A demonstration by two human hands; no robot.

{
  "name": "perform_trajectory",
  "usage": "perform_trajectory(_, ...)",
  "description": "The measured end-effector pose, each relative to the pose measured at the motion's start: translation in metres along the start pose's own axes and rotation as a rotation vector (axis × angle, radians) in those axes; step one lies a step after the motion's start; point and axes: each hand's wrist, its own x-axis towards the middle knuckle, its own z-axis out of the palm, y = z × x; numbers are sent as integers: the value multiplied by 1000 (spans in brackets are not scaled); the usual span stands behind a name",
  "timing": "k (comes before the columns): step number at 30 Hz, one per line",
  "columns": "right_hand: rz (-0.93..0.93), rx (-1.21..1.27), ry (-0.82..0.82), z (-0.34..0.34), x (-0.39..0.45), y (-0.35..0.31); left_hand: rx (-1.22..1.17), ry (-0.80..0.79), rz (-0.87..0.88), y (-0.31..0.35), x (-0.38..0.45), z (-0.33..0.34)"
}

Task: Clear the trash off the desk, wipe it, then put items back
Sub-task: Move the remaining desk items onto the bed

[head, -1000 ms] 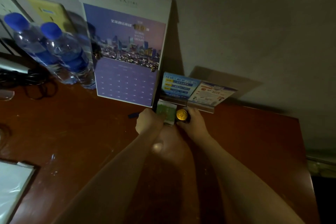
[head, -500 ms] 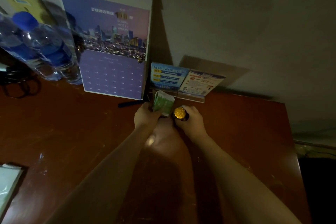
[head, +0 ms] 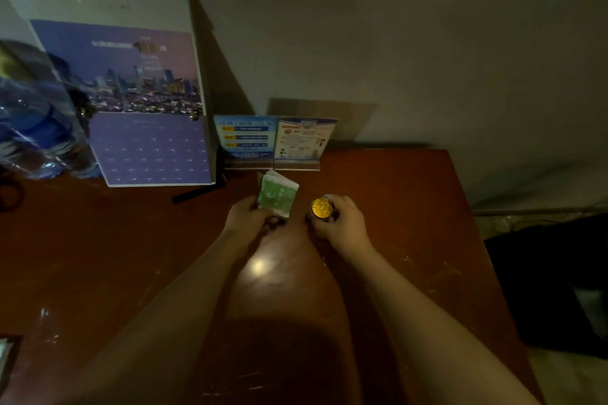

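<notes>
Green packet (head: 277, 195) pinched in our left hand (head: 247, 219); gold-lidded jar (head: 322, 209) gripped in our right hand (head: 342, 223), both over table (head: 98, 240).

On the desk (head: 411, 194), the packet (head: 276, 196) lies left of the jar (head: 321, 208); card stands (head: 275, 141) behind both; calendar (head: 131, 102) farther left.

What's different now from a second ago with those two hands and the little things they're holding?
The hands have drawn apart: the right hand carried the gold-lidded jar off to the right, away from the green packet, which the left hand keeps gripping. Both holds are unchanged. The calendar and leaflet stands stay against the wall.
</notes>
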Motion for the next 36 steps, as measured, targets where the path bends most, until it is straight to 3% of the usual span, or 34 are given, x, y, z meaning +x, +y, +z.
perform_trajectory(8, 72, 9, 151, -105, -86, 22, 216, -293, 192, 29, -69, 84)
perform_trajectory(17, 287, 36, 576, -259, -301, 124, 461, -729, 394, 25, -233, 260)
perform_trajectory(26, 595, 38, 986, -340, -616, 239, 642, -1185, 389, -97, -483, 455)
perform_trajectory(36, 1037, 110, 1343, -331, -884, 301, 912, -1705, 437, -239, -702, 581)
